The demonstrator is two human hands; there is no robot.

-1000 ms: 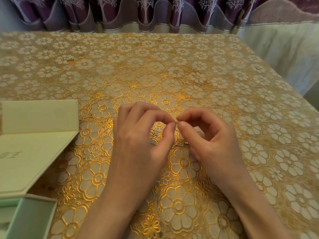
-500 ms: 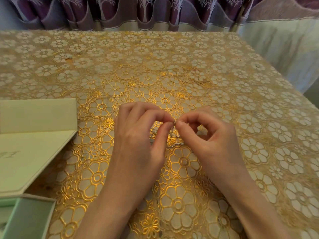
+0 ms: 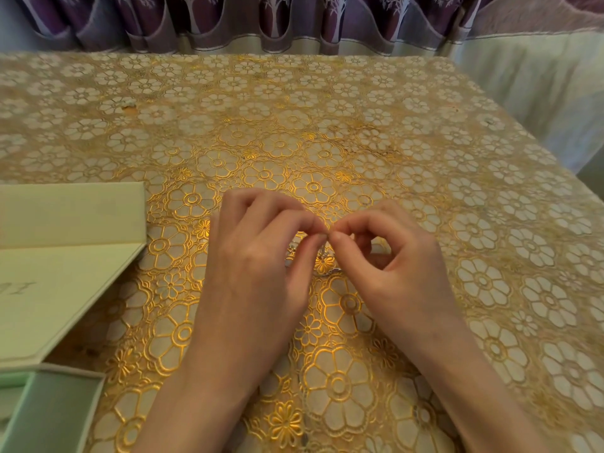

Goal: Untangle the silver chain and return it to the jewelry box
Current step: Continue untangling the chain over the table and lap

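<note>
Both hands are meeting over the middle of the worktop (image 3: 359, 93), fingertips nearly touching each other. Seen from above, the left hand (image 3: 258, 256) is reaching in from the lower left with its thumb and forefinger pressed together in a pinch, the other fingers curling down beside them. Opposite it, the right hand (image 3: 392, 266) is reaching in from the lower right and is making the same pinch, thumb and forefinger forming a small ring. Between and just below the 2 pinches, the silver chain (image 3: 323, 259) is hanging in a thin, pale tangle, with a little loop of it lying on or just above the cloth; it is so fine that its exact path is hard to follow, and whether each pinch is gripping a link or only touching it is not fully clear, though both appear to be closing on it.

A gold floral cloth is covering the worktop. At the left edge, well apart from the chain, the pale green jewelry box (image 3: 49, 416) is sitting open, its lid (image 3: 65, 250) folding back toward the far side. Purple patterned curtains (image 3: 228, 21) are hanging along the far edge of the worktop.
</note>
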